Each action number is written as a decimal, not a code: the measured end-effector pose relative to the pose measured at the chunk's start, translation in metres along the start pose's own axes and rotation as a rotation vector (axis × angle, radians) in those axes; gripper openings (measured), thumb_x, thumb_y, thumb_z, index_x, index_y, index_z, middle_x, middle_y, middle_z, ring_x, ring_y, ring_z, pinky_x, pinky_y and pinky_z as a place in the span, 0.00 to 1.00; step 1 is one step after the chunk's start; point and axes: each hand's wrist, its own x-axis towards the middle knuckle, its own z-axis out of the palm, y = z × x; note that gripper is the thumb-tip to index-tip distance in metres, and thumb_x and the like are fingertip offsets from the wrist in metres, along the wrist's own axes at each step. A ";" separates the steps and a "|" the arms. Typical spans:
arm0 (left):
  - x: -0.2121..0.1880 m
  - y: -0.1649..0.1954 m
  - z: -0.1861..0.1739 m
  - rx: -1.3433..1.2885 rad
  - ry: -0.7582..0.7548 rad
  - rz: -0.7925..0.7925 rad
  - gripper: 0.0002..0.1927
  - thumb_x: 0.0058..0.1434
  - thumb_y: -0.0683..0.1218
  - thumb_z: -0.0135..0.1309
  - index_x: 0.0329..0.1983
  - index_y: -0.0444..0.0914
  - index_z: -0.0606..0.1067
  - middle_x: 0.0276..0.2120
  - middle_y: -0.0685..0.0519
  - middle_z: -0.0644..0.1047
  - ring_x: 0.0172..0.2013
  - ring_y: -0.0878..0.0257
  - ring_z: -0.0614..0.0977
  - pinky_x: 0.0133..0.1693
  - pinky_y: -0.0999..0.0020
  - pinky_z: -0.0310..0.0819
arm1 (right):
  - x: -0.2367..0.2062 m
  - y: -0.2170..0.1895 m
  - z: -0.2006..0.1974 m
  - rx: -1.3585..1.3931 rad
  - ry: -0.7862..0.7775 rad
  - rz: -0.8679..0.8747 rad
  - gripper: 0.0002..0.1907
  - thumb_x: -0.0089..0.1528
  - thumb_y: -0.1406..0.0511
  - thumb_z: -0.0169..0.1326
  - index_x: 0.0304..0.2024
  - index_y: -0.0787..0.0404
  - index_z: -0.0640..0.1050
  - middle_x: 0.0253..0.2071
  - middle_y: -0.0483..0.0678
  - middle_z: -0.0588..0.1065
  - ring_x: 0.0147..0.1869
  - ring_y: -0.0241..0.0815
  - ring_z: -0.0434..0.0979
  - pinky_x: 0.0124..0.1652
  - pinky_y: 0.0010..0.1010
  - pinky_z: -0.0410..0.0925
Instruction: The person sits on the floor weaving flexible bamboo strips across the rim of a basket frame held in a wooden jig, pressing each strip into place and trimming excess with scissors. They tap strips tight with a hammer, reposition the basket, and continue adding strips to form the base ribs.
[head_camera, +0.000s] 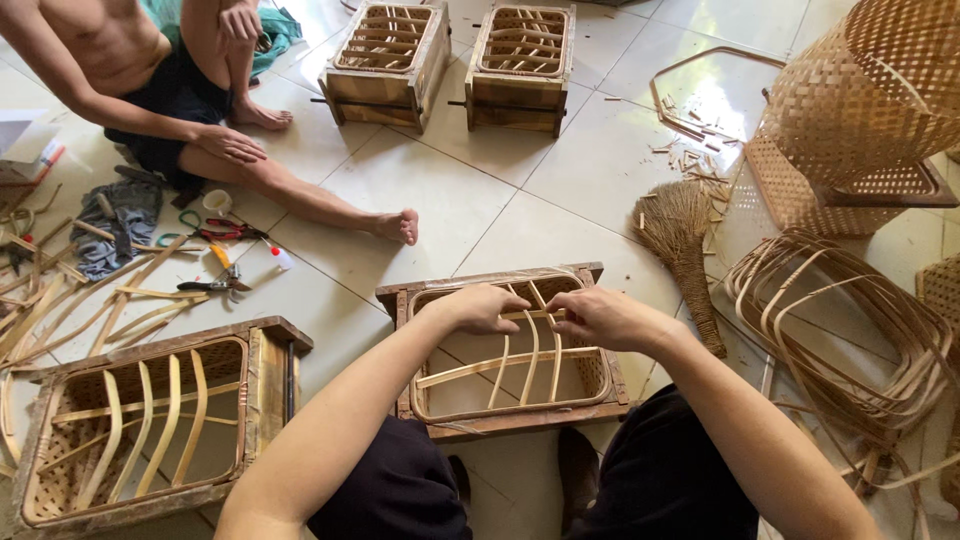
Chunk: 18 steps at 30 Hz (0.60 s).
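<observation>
A wooden box mould (500, 425) sits on the tiled floor between my knees, with a bamboo rim and several curved bamboo strips laid across its opening. My left hand (482, 307) and my right hand (602, 317) meet over its far edge, both pinching a thin horizontal bamboo strip (531, 314) where it crosses the upright strips.
A second wooden mould with bamboo ribs (150, 425) stands at the lower left. Two more moulds (455, 60) stand at the back. Another person sits at the upper left, foot (398, 227) near my mould. Pliers and scissors (220, 258), a broom (685, 245), bamboo hoops (850, 330) and woven baskets (860, 110) lie around.
</observation>
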 end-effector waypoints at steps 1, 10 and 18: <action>-0.004 0.012 -0.006 -0.007 0.011 0.021 0.31 0.60 0.55 0.60 0.66 0.46 0.71 0.59 0.46 0.76 0.59 0.49 0.77 0.60 0.55 0.69 | -0.008 0.003 -0.008 0.065 0.033 -0.036 0.19 0.65 0.58 0.54 0.57 0.57 0.76 0.46 0.47 0.80 0.48 0.44 0.81 0.49 0.39 0.73; -0.060 0.116 -0.018 -0.281 -0.107 0.110 0.32 0.64 0.56 0.55 0.72 0.49 0.70 0.67 0.52 0.76 0.51 0.53 0.81 0.54 0.60 0.79 | -0.130 0.155 0.125 0.892 1.041 0.182 0.12 0.71 0.63 0.51 0.54 0.61 0.78 0.38 0.48 0.79 0.41 0.37 0.78 0.44 0.29 0.74; -0.062 0.107 -0.023 0.027 -0.121 -0.031 0.33 0.59 0.60 0.57 0.69 0.56 0.69 0.69 0.55 0.69 0.59 0.54 0.77 0.57 0.59 0.72 | -0.220 0.168 0.356 0.323 0.743 0.742 0.24 0.60 0.63 0.60 0.58 0.60 0.73 0.55 0.55 0.72 0.62 0.56 0.71 0.58 0.42 0.65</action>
